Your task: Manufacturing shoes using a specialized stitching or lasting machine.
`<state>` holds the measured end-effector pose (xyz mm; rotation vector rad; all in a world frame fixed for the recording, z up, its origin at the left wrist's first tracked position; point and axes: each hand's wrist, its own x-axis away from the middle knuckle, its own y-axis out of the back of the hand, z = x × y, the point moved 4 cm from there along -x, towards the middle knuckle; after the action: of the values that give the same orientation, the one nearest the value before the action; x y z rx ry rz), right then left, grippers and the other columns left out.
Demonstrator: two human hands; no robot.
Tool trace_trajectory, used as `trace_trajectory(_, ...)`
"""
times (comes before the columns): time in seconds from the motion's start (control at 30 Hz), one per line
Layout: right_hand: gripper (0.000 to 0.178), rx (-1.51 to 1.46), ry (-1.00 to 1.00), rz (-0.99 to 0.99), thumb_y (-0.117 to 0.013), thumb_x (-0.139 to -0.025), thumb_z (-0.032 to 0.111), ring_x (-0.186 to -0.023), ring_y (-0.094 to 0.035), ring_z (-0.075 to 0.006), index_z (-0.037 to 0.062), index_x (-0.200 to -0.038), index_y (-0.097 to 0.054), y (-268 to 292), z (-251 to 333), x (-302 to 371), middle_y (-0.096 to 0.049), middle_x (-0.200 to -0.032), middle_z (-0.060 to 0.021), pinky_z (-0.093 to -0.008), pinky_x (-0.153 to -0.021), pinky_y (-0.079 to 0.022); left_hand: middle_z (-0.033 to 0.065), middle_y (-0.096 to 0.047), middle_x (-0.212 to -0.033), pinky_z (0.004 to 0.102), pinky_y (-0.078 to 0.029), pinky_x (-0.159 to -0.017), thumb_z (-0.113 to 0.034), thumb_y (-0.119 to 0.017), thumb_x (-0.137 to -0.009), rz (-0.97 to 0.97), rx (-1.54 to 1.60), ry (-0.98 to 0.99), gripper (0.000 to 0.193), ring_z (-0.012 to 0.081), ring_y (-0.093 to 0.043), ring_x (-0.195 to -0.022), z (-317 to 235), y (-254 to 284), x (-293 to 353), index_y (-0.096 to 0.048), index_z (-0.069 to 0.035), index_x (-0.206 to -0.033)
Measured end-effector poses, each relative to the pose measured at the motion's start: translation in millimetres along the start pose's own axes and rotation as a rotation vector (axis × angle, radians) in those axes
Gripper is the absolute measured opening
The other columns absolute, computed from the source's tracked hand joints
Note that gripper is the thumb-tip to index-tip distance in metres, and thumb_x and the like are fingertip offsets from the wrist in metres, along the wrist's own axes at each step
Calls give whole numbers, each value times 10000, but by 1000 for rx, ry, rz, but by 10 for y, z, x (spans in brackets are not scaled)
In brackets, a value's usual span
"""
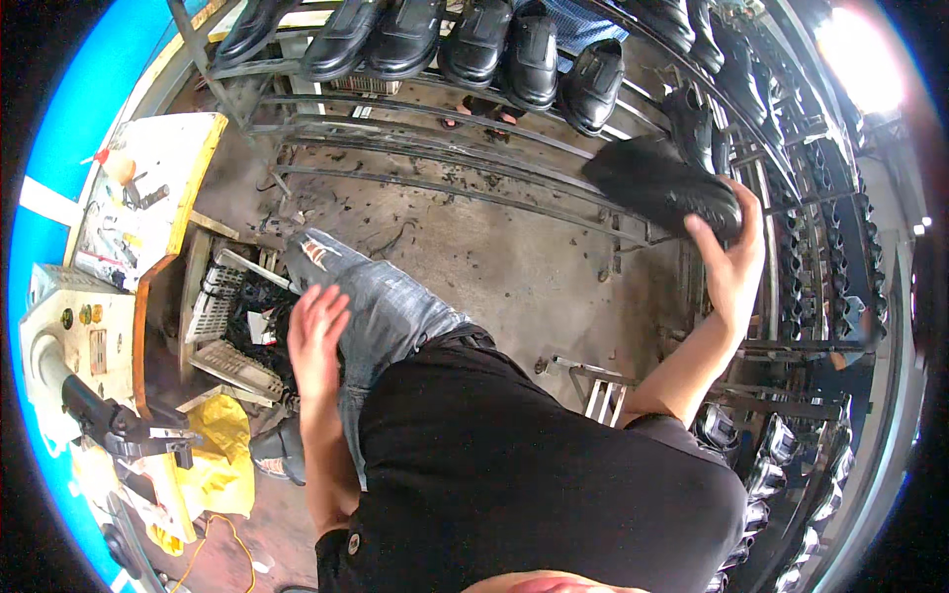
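From my remote seat I see the right hand (736, 262) gripping one end of a black shoe (657, 188), thumb on the near side; the shoe extends from it toward the upper left. The left hand (318, 331) has its fingers apart and shows nothing in its grasp, with a plastic crate (210, 308) just beyond it. Shoes in a row (405, 40) already sit on the rack, ahead and to the left of the right hand; the held one is in hand, not set down, as far as I can judge. How many others are finished or left, I can't tell. The right fingers' far side is hidden, the shoe's dark surface hardly reads, and whether it touches the rack (425, 188) is unclear. Racked shoes to the right of that hand blur toward the rim.
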<state>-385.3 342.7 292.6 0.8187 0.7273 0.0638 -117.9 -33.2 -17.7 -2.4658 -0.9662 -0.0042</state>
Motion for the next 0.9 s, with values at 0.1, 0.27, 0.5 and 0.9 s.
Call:
trace_trajectory(0.1,522,262,-55,-184,-813,-799,100,-1113,-664,-317,62,-1274,-599,-267,-632,-108,-688,-1184,-146,-384,-989,-493,186,-613,-1343,422,-486,-1049,-224,-564,-1041,-189,-3,-10,438,292,-626,-1209,13,461,139,-488,-19,-1421)
trace_trajectory(0.27,603,55,114,-122,-662,-700,-136,-1291,-533,-359,49,-1259,-534,-1353,-1997,-442,-576,-1352,-176,-420,-1121,-393,112,-652,-1278,381,-498,-1008,-260,-610,-1038,-343,-43,60,381,221,-644,-1133,151,956,311,-550,-58,-1356)
trace_trajectory(0.5,928,640,120,-191,-698,-675,-117,-1405,-408,-427,20,-1522,-342,-1089,-2822,-819,-398,-1529,-253,-484,-1173,-355,110,-645,-1284,392,-495,-1018,-239,-604,-1040,-441,-48,146,386,227,-640,-1137,317,1102,707,-545,-42,-1367)
trace_trajectory(0.9,482,1066,69,-69,-664,-792,56,-1074,-571,-347,77,-1264,-570,-751,-3076,-366,-583,-1124,-139,-454,-881,-500,113,-651,-1275,368,-489,-1012,-247,-577,-1057,-315,-96,187,339,226,-638,-1151,348,806,415,-567,-58,-1338)
